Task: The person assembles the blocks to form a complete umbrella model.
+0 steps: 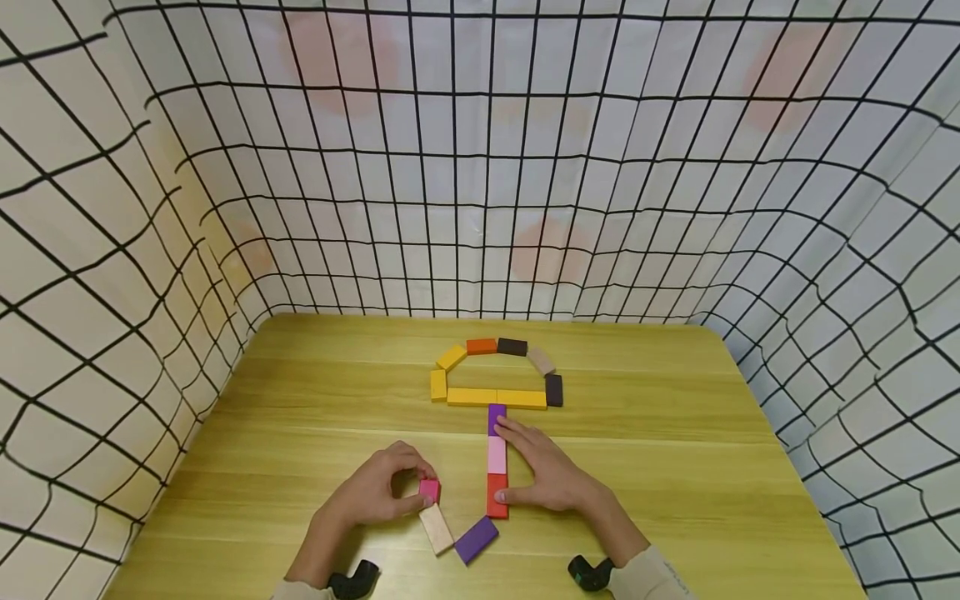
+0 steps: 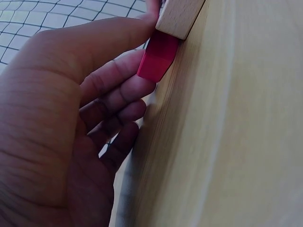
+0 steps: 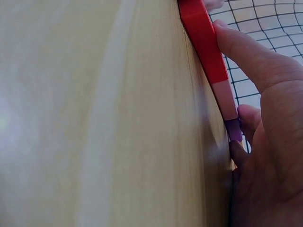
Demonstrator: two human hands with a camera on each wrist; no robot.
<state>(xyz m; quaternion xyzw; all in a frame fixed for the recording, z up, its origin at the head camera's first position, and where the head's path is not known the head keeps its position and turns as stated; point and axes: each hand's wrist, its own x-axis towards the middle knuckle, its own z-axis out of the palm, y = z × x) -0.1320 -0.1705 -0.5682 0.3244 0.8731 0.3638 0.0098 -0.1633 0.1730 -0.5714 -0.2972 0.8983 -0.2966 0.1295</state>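
With thumb and fingers, my left hand (image 1: 378, 489) pinches a small magenta block (image 1: 430, 488), whose end meets a pale wooden block (image 1: 437, 532) in the head view. The left wrist view shows that magenta block (image 2: 158, 59) between thumb and fingertips. A purple block (image 1: 477, 541) lies tilted beside the pale one. My right hand (image 1: 553, 475) spans a straight column: its thumb touches the red block (image 1: 496, 485) and its fingertips the upper purple block (image 1: 493, 412). Between those two lies a light pink block (image 1: 497, 455). The right-hand fingers are extended, not wrapped round anything.
Beyond the column, two yellow blocks (image 1: 472, 397) form a bar. Above it arches a row of yellow, orange-red (image 1: 482, 346), dark (image 1: 512, 347) and beige (image 1: 541, 361) blocks. Black netting (image 1: 480, 202) over white sheets encloses the wooden table (image 1: 315, 400) at back and sides.
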